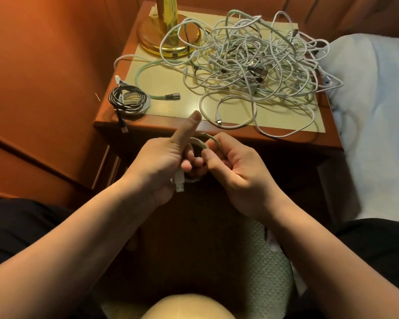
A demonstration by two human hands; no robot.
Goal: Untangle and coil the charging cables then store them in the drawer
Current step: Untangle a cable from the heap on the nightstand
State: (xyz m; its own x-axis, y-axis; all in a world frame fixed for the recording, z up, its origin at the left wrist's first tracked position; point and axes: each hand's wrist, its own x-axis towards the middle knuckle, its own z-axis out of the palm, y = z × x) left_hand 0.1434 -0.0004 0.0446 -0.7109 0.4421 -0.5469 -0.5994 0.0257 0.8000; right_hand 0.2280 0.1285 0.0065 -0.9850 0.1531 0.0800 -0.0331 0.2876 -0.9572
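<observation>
At the centre of the frame the left hand (164, 164) holds a small coil (199, 141) of pale cable, fingers curled through it, thumb pointing up, a white USB plug (179, 181) hanging below the palm. The right hand (234, 168) pinches the coil's upper arc between thumb and forefinger. Behind, a nightstand (217, 132) carries a large tangle (258, 63) at upper right, a coiled black cable (128, 100) at its left front corner, and a brass lamp base (168, 40) at the back.
</observation>
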